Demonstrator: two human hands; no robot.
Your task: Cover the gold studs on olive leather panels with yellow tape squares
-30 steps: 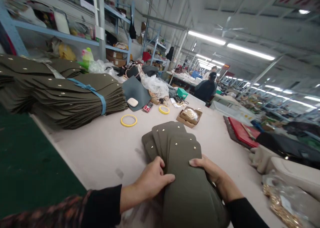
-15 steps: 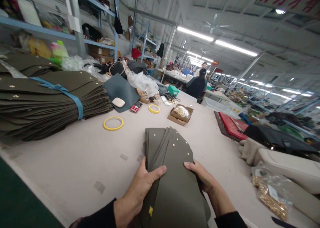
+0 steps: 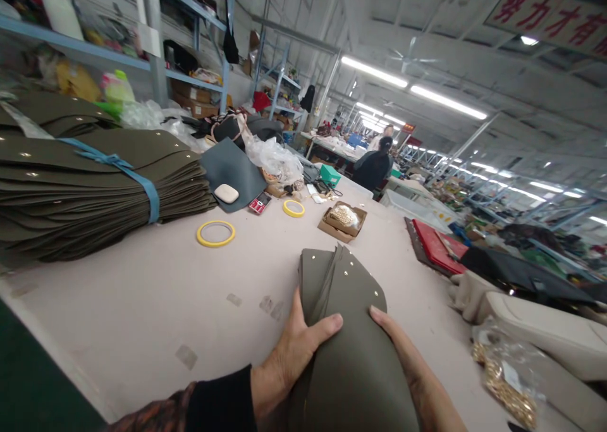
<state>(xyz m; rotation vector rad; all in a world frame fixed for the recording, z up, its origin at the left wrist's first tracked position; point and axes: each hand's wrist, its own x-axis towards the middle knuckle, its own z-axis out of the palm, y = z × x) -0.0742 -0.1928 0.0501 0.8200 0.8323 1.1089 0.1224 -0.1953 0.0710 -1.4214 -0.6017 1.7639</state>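
Between my two hands is a stack of olive-grey leather-like panels (image 3: 360, 350), with rounded ends and small gold-coloured studs near the far edge. My left hand (image 3: 298, 343) grips its left side, thumb lying across the top panel. On the right edge, my right hand (image 3: 398, 340) holds on with the thumb on top; its other fingers are hidden beneath. The upper panels are slightly fanned against those on the left. Beyond the stack sits a small cardboard box (image 3: 327, 228) with gold-coloured chain in a clear bag (image 3: 345, 216).
A big bundle of similar panels (image 3: 109, 191), tied with a blue strip (image 3: 150, 195), lies at the left. Two yellow tape rolls (image 3: 215, 234) (image 3: 294, 209) rest on the pale table (image 3: 142, 312). At right are a red folded piece (image 3: 436, 248) and a bag of gold hardware (image 3: 509, 381). A person (image 3: 374, 166) sits farther back.
The fanned panels have been drawn closer together. My left hand has shifted from bent fingers at the stack's edge to a grip with the thumb on top. The camera view has turned right.
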